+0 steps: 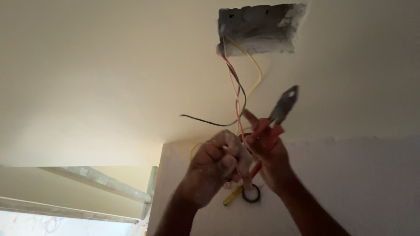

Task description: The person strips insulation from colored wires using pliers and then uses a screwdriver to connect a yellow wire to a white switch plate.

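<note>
So at this point both my hands were up overhead, close under the ceiling, working the bundle of wires [238, 94] that hung out of the rough rectangular box cut-out [259, 27] in the ceiling. The wires dropped pretty much straight down from the hole to my hands, so their long axis ran up-and-down in the view, with the box well above and slightly right of where I was holding. My left hand [216, 164] was curled shut around the lower part of the bundle, red and yellow strands running through the fist; that was the grip actually on the wires. My right hand [267, 153] sat just beside it, touching or nearly so, wrapped closed on the red handles of the pliers [280, 111], index finger stretched up along the red wire. The pliers' nose pointed up and right, tilted away from the bundle, jaws looked closed and not on any wire. A black wire [205, 121] strayed off to the left. A roll of dark tape [251, 193] hung below my hands, with something yellow next to it that I couldn't make out.
</note>
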Demonstrator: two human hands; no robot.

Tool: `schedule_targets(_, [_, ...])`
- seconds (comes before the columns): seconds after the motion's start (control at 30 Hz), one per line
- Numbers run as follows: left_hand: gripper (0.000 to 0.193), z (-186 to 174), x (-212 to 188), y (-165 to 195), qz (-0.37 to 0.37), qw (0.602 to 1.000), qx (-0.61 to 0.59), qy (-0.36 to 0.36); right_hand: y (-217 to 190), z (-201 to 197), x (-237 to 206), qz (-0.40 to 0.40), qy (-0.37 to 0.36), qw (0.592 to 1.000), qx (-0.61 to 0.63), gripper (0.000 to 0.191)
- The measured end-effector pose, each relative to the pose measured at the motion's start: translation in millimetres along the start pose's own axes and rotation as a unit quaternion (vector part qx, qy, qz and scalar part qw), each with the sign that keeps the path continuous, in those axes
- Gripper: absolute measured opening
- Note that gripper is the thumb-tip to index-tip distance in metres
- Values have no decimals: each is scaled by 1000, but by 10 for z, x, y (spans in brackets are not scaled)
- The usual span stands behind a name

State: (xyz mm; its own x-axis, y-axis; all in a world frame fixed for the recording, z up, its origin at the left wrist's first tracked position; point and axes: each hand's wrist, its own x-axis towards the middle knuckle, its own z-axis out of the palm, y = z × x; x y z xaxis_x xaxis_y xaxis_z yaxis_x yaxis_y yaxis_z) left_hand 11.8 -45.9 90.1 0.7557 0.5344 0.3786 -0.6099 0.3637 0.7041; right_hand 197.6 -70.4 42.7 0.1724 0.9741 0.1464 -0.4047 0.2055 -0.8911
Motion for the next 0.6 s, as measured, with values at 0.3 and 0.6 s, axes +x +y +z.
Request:
schedule_targets(0.3, [20,19,-14,-41,-74,997,-3,-17,-310,94,32,-13,-39,999,14,24])
schedule_targets(0.6, [3,-251,29,134,-89,943,288,143,-355,2,2,10,-42,998,56,19])
